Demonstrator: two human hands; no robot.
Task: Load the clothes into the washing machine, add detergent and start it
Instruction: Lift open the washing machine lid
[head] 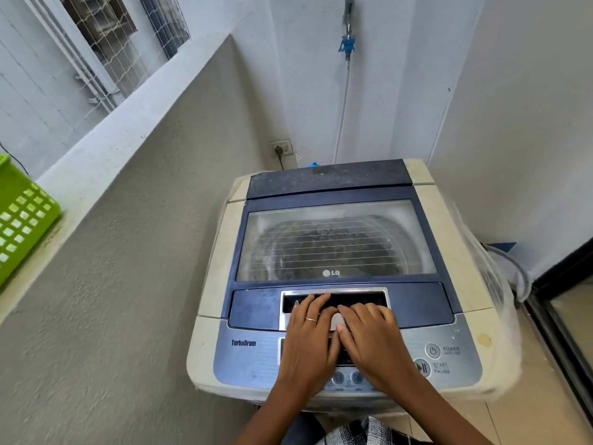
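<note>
A cream and blue top-loading washing machine (340, 284) stands in the corner below me. Its glass lid (333, 242) is down, and dark clothes show dimly through it in the drum. My left hand (309, 335) and my right hand (369, 335) lie side by side over the control panel. The fingertips of both reach into the lid's recessed chrome handle (362, 293). The power button (433, 350) and the start/pause button (423, 367) sit right of my right hand, uncovered. No detergent is in view.
A green plastic basket (22, 216) rests on the wall ledge at the left. A wall socket (281, 148) with a plug and a tap with a hose (347, 46) are behind the machine. A dark door frame (558, 332) runs along the right.
</note>
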